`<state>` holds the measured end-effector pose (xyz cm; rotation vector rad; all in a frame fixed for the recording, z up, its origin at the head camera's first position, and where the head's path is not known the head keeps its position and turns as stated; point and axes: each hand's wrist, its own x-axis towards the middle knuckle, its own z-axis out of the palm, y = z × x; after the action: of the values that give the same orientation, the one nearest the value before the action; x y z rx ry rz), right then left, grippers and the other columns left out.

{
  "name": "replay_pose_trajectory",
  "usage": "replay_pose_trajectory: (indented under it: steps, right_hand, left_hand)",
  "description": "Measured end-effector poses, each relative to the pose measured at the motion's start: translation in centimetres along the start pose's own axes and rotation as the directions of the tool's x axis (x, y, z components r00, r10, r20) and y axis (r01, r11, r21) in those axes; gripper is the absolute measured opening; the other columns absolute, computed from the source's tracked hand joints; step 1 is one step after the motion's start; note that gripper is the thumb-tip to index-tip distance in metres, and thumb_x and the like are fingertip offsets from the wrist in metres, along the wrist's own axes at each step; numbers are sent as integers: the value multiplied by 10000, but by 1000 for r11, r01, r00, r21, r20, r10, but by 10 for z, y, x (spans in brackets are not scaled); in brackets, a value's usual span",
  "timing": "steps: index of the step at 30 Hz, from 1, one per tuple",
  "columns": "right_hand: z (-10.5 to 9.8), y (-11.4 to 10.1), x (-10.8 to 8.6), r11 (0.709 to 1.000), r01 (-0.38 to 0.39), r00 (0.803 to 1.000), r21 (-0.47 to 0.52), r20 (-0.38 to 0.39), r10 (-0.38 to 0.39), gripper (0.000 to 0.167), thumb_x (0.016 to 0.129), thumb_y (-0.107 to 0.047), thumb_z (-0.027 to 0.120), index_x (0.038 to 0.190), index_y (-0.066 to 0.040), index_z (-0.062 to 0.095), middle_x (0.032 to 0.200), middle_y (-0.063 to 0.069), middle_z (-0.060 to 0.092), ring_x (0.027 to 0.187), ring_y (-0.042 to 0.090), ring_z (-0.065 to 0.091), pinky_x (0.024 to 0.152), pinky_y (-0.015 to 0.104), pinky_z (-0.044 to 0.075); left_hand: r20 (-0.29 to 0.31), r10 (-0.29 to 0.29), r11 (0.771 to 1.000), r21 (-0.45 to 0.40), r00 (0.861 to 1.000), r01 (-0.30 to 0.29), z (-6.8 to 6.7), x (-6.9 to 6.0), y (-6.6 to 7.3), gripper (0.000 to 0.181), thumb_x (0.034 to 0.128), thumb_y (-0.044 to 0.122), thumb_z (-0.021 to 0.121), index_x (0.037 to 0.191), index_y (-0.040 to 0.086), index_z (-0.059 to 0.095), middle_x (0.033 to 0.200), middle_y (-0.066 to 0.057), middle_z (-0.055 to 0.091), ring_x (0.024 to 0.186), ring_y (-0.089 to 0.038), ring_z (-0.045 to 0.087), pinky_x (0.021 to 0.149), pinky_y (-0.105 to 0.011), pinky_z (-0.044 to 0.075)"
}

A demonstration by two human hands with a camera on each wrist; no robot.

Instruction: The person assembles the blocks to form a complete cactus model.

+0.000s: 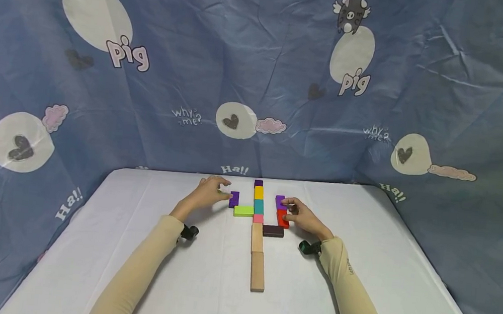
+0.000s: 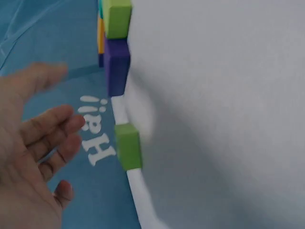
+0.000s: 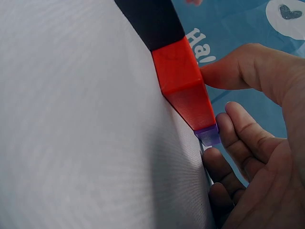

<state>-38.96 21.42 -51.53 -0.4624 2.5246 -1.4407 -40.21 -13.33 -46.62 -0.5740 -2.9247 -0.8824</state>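
Note:
My left hand (image 1: 206, 193) hovers beside a dark purple block (image 1: 234, 200), its fingers relaxed and apart. In the left wrist view a gap shows between that hand and the purple block (image 2: 116, 67). A separate green block (image 2: 127, 147) lies farther out, mostly hidden by the hand in the head view. The purple block meets the end of a lime green block (image 1: 244, 211). On the other side, my right hand (image 1: 307, 218) touches a red block (image 3: 178, 67) with its thumb. Its loosely bent fingers are by a violet block (image 1: 280, 199) at the red one's far end.
A central line runs toward me: a purple block (image 1: 258, 183), a yellow block (image 1: 259, 192), a teal block (image 1: 259, 207), a pink block (image 1: 258, 219) and two plain wooden blocks (image 1: 257, 271). A dark brown block (image 1: 273, 231) juts right. A printed curtain (image 1: 279, 154) hangs behind the white table (image 1: 202, 294).

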Motion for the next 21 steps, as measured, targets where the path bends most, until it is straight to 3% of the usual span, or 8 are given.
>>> replay_pose_trajectory:
  steps: [5,14,18,21]
  right_hand:
    - [0,0,0,1000,15,1000,-5,1,-15,471,861,-127,687,1294,-110,505,1340,135,537,1138,282,465,990,431,376]
    - [0,0,-1,1000,30,1000,-8,1,-30,468,857,-113,684,1291,-95,507,1322,139,543,1108,273,462,924,356,385]
    - [0,0,0,999,31,1000,-16,4,-30,469,858,-114,682,1292,-99,506,1325,135,540,1099,266,462,892,334,395]
    - [-1,0,0,1000,26,1000,-14,2,-26,468,856,-119,685,1290,-106,510,1325,129,541,1102,264,463,904,338,391]
  left_hand:
    - [-60,-48,998,32,997,50,-10,-1,-7,357,915,253,647,1212,54,642,1169,-122,645,1071,-288,537,993,-477,288]
    - [-107,-219,961,148,970,234,-5,-7,-12,431,865,349,709,1134,14,680,1149,-139,681,1109,-331,567,993,-491,327]
    - [-123,-234,957,146,964,251,-2,-8,-14,380,857,317,727,1098,24,696,1114,-133,695,1069,-336,590,962,-482,350]
    - [-120,-201,966,139,972,216,-1,-7,-16,341,860,264,728,1107,30,698,1081,-126,690,1045,-316,583,938,-473,351]
